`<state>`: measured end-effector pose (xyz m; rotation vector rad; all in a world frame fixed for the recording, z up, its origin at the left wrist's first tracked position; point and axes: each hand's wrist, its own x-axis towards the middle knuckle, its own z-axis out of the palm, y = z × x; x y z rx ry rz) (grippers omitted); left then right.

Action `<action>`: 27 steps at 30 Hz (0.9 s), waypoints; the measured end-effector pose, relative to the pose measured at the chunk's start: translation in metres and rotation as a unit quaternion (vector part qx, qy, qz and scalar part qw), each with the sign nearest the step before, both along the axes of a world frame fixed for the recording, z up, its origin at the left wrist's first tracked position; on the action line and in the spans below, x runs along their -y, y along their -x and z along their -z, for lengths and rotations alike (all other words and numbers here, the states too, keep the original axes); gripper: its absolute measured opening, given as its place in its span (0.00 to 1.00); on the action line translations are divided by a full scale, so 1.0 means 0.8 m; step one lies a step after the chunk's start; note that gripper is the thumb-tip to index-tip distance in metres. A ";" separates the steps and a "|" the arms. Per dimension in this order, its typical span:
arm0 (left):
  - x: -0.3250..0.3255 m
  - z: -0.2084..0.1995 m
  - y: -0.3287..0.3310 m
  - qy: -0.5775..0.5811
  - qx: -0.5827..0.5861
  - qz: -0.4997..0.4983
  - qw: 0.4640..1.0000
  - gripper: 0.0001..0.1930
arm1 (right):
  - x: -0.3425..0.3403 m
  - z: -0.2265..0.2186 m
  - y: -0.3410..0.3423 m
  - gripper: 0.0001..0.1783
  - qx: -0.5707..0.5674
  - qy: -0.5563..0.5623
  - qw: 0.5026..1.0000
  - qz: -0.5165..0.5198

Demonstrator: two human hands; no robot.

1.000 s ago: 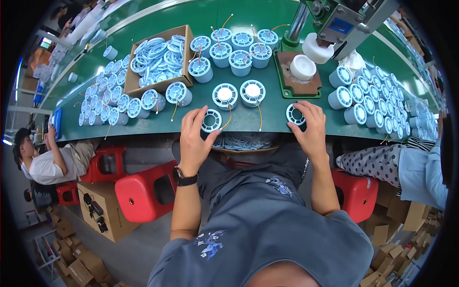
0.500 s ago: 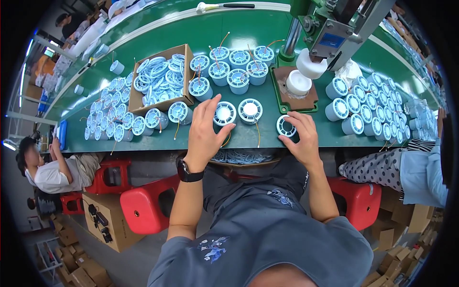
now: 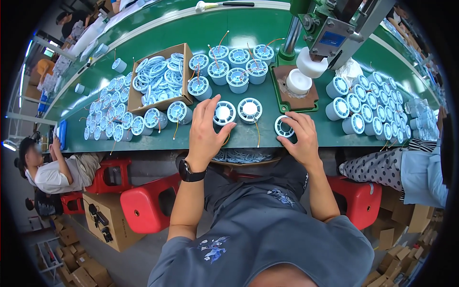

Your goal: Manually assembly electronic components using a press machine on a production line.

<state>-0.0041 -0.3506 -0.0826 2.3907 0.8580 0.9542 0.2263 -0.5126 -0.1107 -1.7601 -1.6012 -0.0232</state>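
My left hand, with a dark watch at its wrist, curls around the side of a light-blue plastic cup with a white disc in its slotted top. Thumb and fingers rest on opposite sides of it. Just right of it stands a similar cup, its wire hanging toward the table's front edge. My right hand grips a light-blue slotted ring between thumb and fingers, close to the table's front edge. Dark shows through the ring's middle.
A cardboard box of loose blue rings stands left of centre. Several wired cups stand behind my hands. A green press with white plastic tooling rises at the back right. Cups crowd both sides. A hammer lies at the back.
The ring in my right hand has shifted very slightly left. My left hand stays around its cup.
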 end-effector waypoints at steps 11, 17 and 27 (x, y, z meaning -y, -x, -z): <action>0.005 0.009 0.000 0.040 0.033 0.004 0.999 0.36 | -0.047 -0.047 0.023 0.33 -0.090 -0.060 0.993 -0.050; 0.003 0.011 -0.007 0.044 0.045 0.006 0.998 0.37 | -0.090 -0.062 0.029 0.38 -0.081 -0.018 0.986 -0.143; -0.004 0.014 0.011 0.010 0.058 -0.008 0.998 0.33 | -0.115 -0.064 0.037 0.42 -0.088 0.034 0.973 -0.210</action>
